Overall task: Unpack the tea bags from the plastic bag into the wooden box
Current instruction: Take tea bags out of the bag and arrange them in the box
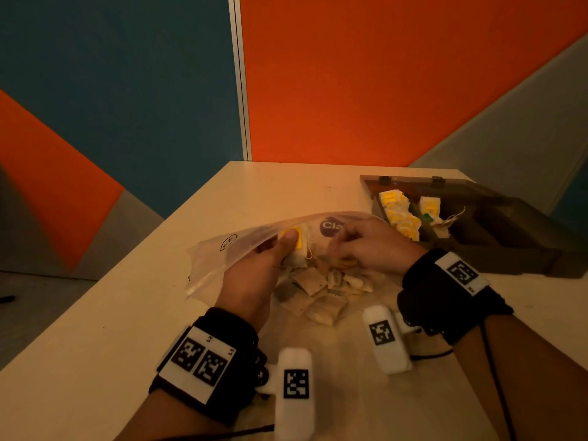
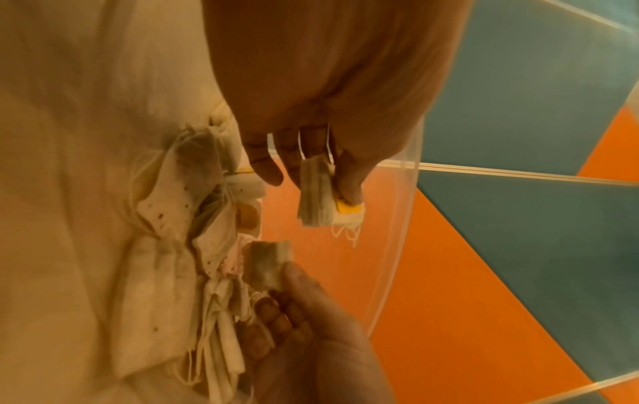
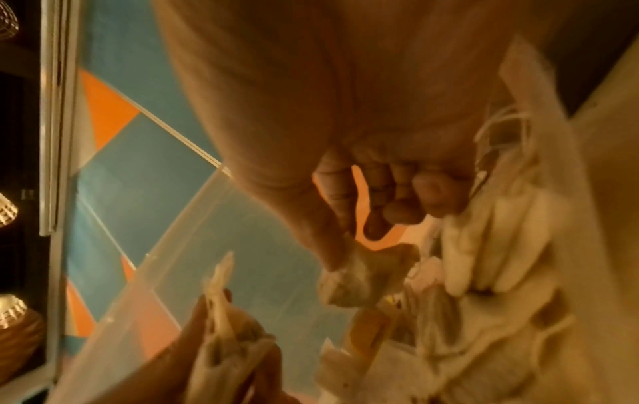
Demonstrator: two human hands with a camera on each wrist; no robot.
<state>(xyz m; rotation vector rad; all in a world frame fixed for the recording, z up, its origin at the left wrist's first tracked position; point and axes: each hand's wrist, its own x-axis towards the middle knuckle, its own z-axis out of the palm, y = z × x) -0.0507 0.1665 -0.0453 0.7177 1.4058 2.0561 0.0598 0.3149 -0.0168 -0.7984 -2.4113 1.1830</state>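
Cream laminate table (image 1: 133,313) carries everything. Dark wooden box (image 1: 496,237), lid open, sits at your right, well apart from the wall panels, already holding several yellow-tagged tea bags (image 1: 397,211). Clear plastic bag (image 1: 216,256) lies centre, mouth held up, a loose heap of pale tea bags (image 1: 318,294) inside. Your left hand (image 1: 264,268) pinches 1 small stack of tea bags with a yellow tag (image 2: 325,199). Your right hand (image 1: 372,246) pinches 1 more tea bag (image 3: 359,276). Step in hand, as I judge it: gathering. Next: draw both hands clear of the bag without snagging strings, carry right, drop into a box compartment.
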